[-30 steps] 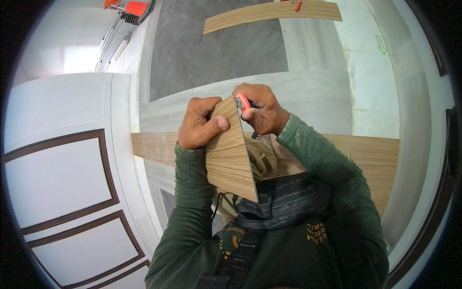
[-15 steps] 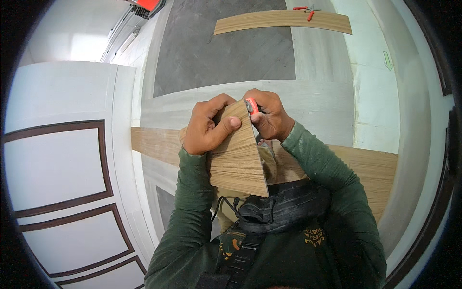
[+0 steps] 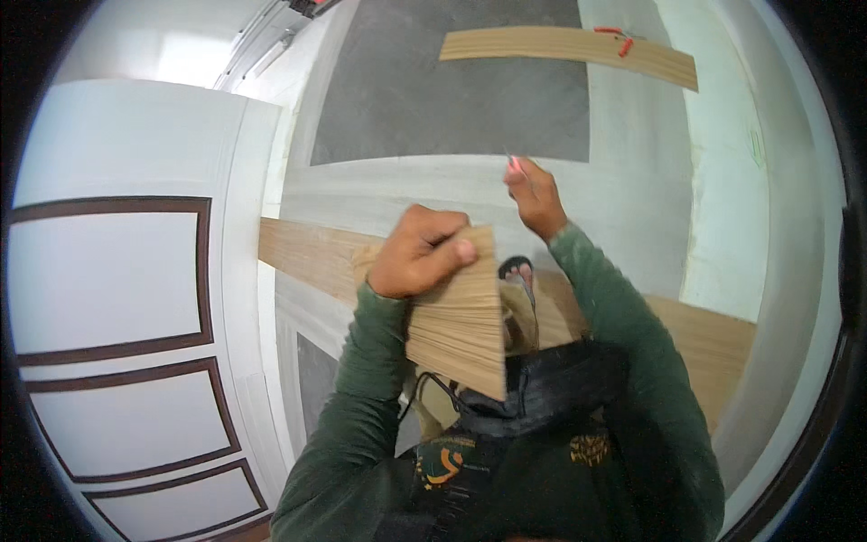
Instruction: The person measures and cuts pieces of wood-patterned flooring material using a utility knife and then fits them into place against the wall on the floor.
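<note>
My left hand [image 3: 417, 253] is closed on a cut piece of wood-look floor plank [image 3: 456, 330], thumb on the face and fingers behind it. The piece stands tilted in front of my waist, its straight edge on the right. Farther forward and to the right, my right hand [image 3: 539, 200] is closed around a small red utility knife [image 3: 516, 166]. The knife is blurred and mostly hidden by my fingers; a thin metal tip points away from me. Knife and plank piece are apart.
Another wood-look plank [image 3: 515, 42] lies ahead on the grey tiled floor [image 3: 452, 108], with red-handled pliers [image 3: 623, 41] at its right. A long plank [image 3: 312, 253] runs crosswise beneath me. A white panelled door [image 3: 108, 271] stands at left, a wall [image 3: 804, 226] at right.
My right hand has moved forward and right with the knife, away from the plank piece's edge. My left hand and the piece have shifted slightly toward me. The view has shifted a little.
</note>
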`<action>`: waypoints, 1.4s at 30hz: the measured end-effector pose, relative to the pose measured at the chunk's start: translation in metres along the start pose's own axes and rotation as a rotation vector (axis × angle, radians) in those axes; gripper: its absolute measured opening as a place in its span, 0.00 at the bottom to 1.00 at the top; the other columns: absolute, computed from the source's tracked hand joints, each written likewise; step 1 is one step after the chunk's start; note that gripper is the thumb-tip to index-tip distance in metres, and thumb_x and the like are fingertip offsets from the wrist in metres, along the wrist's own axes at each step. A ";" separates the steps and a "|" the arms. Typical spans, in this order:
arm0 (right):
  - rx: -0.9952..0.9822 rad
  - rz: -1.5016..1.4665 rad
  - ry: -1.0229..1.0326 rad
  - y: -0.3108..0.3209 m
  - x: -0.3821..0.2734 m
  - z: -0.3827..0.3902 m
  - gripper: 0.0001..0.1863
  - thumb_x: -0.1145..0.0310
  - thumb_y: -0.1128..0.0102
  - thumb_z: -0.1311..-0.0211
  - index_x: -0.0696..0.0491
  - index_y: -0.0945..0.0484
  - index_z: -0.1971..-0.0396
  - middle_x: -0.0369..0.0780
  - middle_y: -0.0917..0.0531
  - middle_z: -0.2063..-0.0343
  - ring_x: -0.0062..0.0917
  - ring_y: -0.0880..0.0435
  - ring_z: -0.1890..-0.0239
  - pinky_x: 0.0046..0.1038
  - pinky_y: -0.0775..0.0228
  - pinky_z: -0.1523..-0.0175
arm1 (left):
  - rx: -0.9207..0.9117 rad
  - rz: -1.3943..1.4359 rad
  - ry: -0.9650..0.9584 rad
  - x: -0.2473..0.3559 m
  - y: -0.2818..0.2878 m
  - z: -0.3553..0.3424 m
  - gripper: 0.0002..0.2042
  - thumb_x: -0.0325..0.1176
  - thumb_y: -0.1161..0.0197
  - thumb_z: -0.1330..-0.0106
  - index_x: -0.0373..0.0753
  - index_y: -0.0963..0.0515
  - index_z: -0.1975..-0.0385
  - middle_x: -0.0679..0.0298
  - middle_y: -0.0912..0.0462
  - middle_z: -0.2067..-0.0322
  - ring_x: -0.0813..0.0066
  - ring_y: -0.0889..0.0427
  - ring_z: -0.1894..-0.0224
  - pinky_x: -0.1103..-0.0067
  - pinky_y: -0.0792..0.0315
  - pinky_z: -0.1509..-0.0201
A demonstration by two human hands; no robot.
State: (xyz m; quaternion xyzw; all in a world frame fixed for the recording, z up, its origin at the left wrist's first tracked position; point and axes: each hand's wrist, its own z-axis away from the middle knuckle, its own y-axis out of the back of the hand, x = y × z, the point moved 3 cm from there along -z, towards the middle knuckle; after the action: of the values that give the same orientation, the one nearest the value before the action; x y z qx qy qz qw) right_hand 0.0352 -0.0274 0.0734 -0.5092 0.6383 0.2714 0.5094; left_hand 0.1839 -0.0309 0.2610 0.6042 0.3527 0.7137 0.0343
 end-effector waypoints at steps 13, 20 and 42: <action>-0.225 -0.165 0.033 0.014 -0.098 0.056 0.34 0.36 0.57 0.32 0.58 0.27 0.68 0.36 0.29 0.80 0.20 0.32 0.77 0.26 0.38 0.70 | 0.138 0.021 -0.010 -0.012 0.009 -0.006 0.23 0.45 0.40 0.33 0.33 0.32 0.83 0.66 0.39 0.87 0.81 0.41 0.81 0.77 0.45 0.79; -0.274 -0.003 0.100 0.037 -0.131 0.067 0.32 0.38 0.53 0.32 0.58 0.27 0.67 0.39 0.27 0.78 0.24 0.26 0.76 0.28 0.34 0.70 | 0.133 -0.182 0.061 -0.016 0.004 -0.017 0.24 0.48 0.36 0.36 0.33 0.27 0.85 0.64 0.36 0.90 0.77 0.41 0.85 0.74 0.45 0.81; -0.323 0.100 0.059 0.044 -0.117 0.083 0.25 0.47 0.48 0.31 0.58 0.25 0.69 0.42 0.25 0.81 0.30 0.25 0.79 0.29 0.34 0.71 | 0.057 -0.363 0.125 -0.016 -0.008 -0.019 0.25 0.50 0.40 0.33 0.30 0.27 0.80 0.55 0.35 0.86 0.71 0.38 0.83 0.71 0.41 0.77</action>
State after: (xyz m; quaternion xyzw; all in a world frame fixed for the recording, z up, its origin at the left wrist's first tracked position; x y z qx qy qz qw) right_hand 0.0214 0.1028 0.1468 -0.5597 0.6257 0.3804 0.3879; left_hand 0.1684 -0.0410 0.2430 0.4860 0.4775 0.7215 0.1234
